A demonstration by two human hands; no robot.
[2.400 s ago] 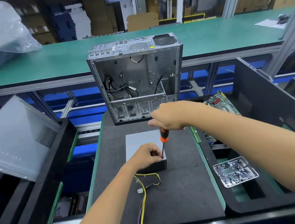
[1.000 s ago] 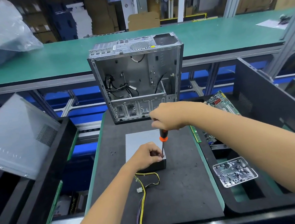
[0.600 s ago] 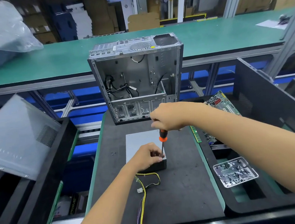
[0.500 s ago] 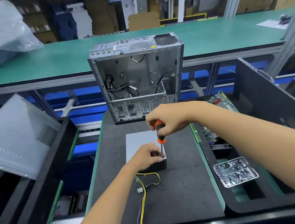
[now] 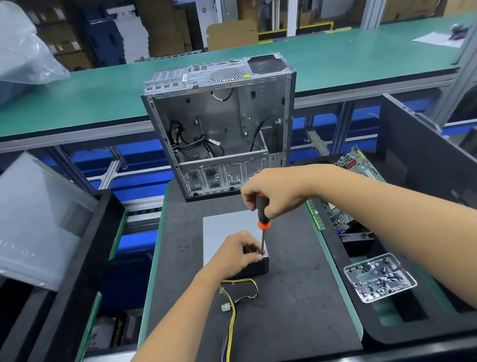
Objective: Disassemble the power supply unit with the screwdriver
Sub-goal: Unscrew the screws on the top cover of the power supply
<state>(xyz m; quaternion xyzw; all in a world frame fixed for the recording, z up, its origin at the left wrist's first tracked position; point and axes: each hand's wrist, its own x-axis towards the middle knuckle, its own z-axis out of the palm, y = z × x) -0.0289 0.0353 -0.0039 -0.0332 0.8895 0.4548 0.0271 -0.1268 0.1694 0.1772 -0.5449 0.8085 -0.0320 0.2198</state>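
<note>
Apparently early in the job, a person works on a grey metal power supply unit (image 5: 229, 230) that lies flat on a dark mat on the counter (image 5: 292, 305). Its lid looks to be on and closed, with no panel lifted, so the opening of the box seems mostly left to do. A few tiny dark specks on the mat, off to the far side of the left hand's fingers, may be loose screws; they are too small to be sure.

The right hand (image 5: 275, 192) hovers above the unit, its fingers curled around the black and orange handle of a screwdriver (image 5: 262, 221). The tool stands nearly upright, its thin shaft running down to the unit's near right corner, just below those fingers.

The left hand (image 5: 236, 255) rests on top of the unit at that same near corner. Its fingers (image 5: 256, 256) are bent and pinched together right at the screwdriver tip, seemingly steadying the tip or holding a screw; whatever they pinch is hidden. The unit's body extends away from these fingers, and its bundle of yellow and black cables (image 5: 230, 310) trails toward the viewer, below the left wrist.

Judging by this, one corner screw is being worked, and the rest remain.
</note>
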